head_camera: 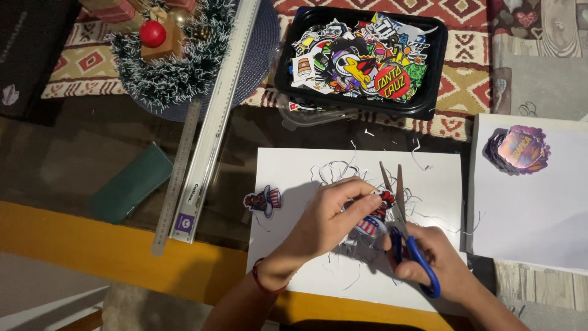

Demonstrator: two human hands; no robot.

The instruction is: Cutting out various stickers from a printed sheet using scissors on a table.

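- Glass tabletop (73, 159), patterned runner at the far edge; dim room, yellow near edge.
- White sheet (294, 178) under both hands, littered with thin paper trimmings (334, 171).
- Black tray (285, 73) heaped with stickers, well beyond the grip; metal rulers (211, 129) far to its left.
- Right hand (438, 260) closed through the blue handles of the scissors (401, 220); blades slightly parted, pointing away from the body.
- Left hand (324, 224) pinches a sticker (370, 220) just left of the blades, touching or nearly so.
- Cut sticker (264, 201) lies further left.
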